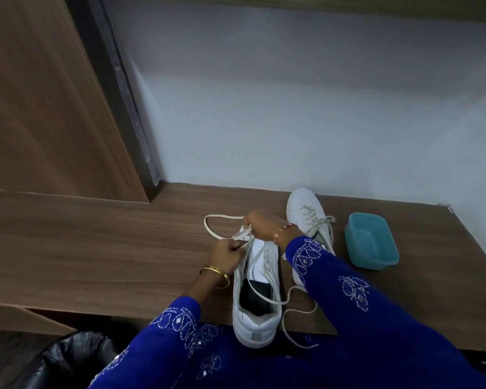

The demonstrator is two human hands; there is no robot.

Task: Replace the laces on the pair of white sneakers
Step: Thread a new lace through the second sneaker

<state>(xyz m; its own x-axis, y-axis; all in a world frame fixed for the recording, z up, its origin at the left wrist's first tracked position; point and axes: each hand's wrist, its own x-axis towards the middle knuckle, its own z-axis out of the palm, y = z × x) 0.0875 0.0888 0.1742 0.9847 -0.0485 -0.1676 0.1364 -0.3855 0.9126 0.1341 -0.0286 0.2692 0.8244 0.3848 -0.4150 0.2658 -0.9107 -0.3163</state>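
**lacefan22:** ok so where's everything sitting right now?

**desk_cam:** near white leather sneaker (257, 299) is low centre of the frame on the brown wood-grain desk (96, 248), heel toward the camera and hanging a bit over the front edge. Its flat off-white lace (222, 228) makes a big loop on the desk just above and left of the toe, and another end trails off the desk edge at lower right of the shoe.

**lacefan22:** and the hands?

**desk_cam:** left hand (226, 255), gold bangle on that wrist, is curled closed and pinching the lace just left of the shoe's front. Right hand (263, 227) sits right above the toe, fingers bunched and pinching the same lace. Both sleeves are blue with white embroidery.

**lacefan22:** second shoe?

**desk_cam:** other white sneaker (310, 217) is just right of centre, toe pointing at the pale wall, laced, partly hidden by the right forearm. A teal plastic rectangular tub (372, 240) sits near it, further right. Black bin bag (79, 357) bottom left.
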